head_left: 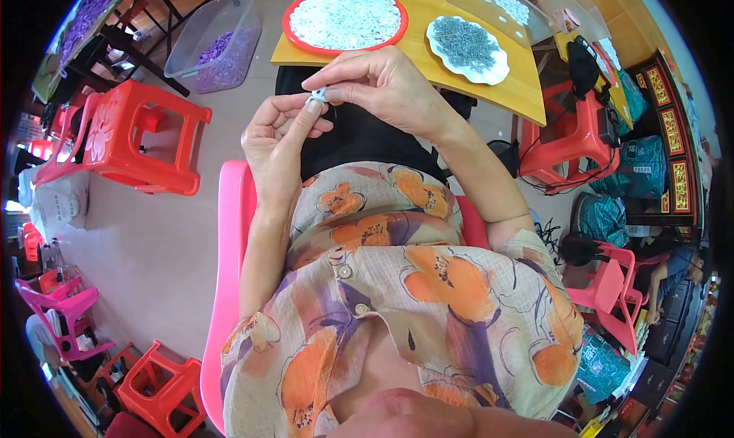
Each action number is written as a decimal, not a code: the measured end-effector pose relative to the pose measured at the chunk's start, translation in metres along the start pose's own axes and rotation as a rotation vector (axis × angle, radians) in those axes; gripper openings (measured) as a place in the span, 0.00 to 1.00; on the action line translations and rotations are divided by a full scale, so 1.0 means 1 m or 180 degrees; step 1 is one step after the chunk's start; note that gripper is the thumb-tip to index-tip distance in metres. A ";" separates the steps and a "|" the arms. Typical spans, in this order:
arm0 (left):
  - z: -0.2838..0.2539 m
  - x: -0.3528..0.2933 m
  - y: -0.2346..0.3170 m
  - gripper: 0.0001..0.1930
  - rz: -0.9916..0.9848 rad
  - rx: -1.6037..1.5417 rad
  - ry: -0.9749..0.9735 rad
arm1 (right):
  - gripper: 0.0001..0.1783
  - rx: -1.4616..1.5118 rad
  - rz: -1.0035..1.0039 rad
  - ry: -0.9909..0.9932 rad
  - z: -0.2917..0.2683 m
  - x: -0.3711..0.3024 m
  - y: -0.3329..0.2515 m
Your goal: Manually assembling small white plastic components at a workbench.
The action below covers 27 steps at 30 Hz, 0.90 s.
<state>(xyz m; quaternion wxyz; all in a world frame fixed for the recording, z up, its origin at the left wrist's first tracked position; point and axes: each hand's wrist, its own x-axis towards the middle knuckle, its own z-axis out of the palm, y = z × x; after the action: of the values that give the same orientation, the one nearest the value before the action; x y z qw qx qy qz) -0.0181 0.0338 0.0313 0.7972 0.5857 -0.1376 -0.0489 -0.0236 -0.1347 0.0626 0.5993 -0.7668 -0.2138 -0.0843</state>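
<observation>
White piece [318, 95], pinched | red tray [325, 52]: white pieces [345, 16] | dish [493, 70]: grey pieces [464, 43]

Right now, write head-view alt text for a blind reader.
The left hand and right hand hold a small white piece. Ahead, a yellow table bears a red tray of white pieces and a white plate of grey parts.

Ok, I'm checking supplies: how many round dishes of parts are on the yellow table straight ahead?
2: a red tray of white pieces, left, and a white scalloped plate of grey pieces, right. The yellow table runs out of frame; others may be hidden.
</observation>
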 end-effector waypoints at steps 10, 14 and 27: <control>0.001 -0.001 0.001 0.06 0.0167 0.0207 0.0062 | 0.11 0.0678 0.0406 0.0100 0.000 0.002 -0.007; 0.002 0.001 -0.002 0.05 0.0257 0.0184 0.0041 | 0.11 0.0585 0.0355 0.0172 0.001 0.002 -0.004; -0.020 0.017 -0.021 0.16 0.0646 0.0152 -0.0895 | 0.14 0.1212 0.0943 0.0051 -0.004 -0.001 -0.004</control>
<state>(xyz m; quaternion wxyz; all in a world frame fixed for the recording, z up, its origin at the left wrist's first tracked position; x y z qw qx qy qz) 0.0056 0.0413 0.0084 0.7569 0.5750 -0.3072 -0.0464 -0.0261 -0.1376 0.0666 0.7406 -0.6623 -0.1063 0.0403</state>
